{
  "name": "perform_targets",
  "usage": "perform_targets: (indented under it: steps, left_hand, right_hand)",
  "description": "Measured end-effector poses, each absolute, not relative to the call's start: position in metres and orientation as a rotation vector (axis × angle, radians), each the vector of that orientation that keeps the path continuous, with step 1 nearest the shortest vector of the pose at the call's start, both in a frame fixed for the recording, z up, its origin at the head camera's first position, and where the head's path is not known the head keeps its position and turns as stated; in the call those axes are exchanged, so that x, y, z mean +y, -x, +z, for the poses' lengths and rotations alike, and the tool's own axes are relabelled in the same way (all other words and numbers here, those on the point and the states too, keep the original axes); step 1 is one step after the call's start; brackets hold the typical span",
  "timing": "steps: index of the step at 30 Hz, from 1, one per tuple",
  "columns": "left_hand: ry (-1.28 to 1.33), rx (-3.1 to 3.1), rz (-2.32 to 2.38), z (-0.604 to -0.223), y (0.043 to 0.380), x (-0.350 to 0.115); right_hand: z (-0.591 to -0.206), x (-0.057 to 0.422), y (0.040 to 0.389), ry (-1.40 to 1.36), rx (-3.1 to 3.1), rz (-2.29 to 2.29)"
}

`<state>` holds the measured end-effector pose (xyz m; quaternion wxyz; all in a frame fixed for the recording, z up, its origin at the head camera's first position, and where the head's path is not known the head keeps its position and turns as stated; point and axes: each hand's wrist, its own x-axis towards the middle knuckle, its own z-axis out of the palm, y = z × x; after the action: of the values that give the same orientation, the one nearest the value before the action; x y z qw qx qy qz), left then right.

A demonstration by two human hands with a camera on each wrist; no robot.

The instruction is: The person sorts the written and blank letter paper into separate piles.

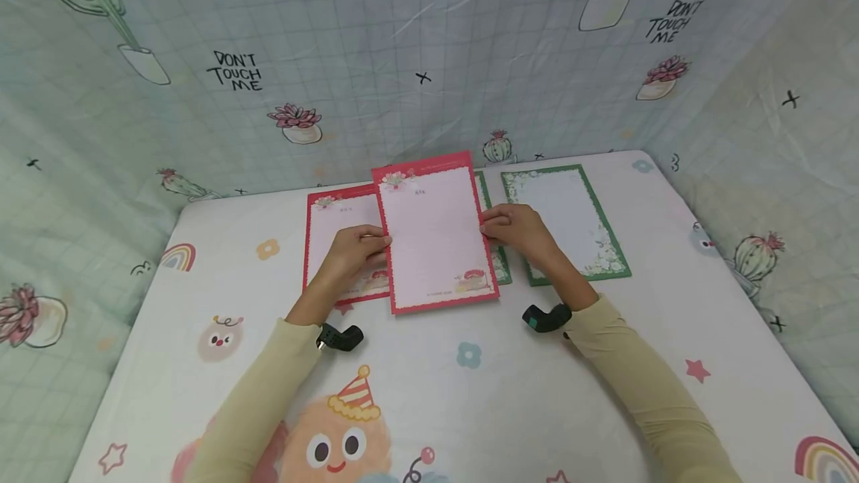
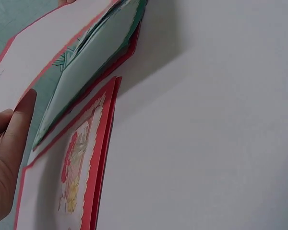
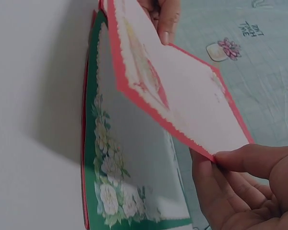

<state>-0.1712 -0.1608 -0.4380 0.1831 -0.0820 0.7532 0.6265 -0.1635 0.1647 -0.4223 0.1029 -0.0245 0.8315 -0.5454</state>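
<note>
A red-bordered sheet of decorated paper (image 1: 439, 237), with a floral corner and a small picture at lower right, is held raised and tilted over the table. My left hand (image 1: 356, 252) holds its left edge, fingertips at the border. On the opposite edge, my right hand (image 1: 520, 229) pinches it; the right wrist view shows that thumb (image 3: 240, 160) on the front face. Under and left of it lies a red-bordered pile (image 1: 338, 218), partly covered. A green-bordered sheet with white flowers (image 3: 120, 158) lies below, mostly hidden from the head view, with red edging beneath it.
Another green-bordered sheet (image 1: 560, 218) lies to the right, beside my right forearm. The white table cover (image 1: 429, 393) has printed cartoon figures, stars and flowers. A patterned curtain (image 1: 376, 43) hangs behind the table's far edge and along both sides.
</note>
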Motion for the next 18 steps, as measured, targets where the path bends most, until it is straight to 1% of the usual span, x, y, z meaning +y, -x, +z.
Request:
perform_targets:
  steps: [5,12,18]
  left_hand:
    - [0.247,2.144,1.757,-0.435,0.169,-0.169]
    - [0.280,2.153,1.744,-0.429,0.163,-0.182]
    - [0.291,2.183,1.702,-0.429,0.159,-0.200]
  right_hand:
    - [-0.423,0.157,0.162,0.124,2.468,-1.606]
    - [-0.426,0.140,0.159,0.121,2.498,-1.576]
    - [-0.430,0.123,0.155,0.157,2.444,-1.671]
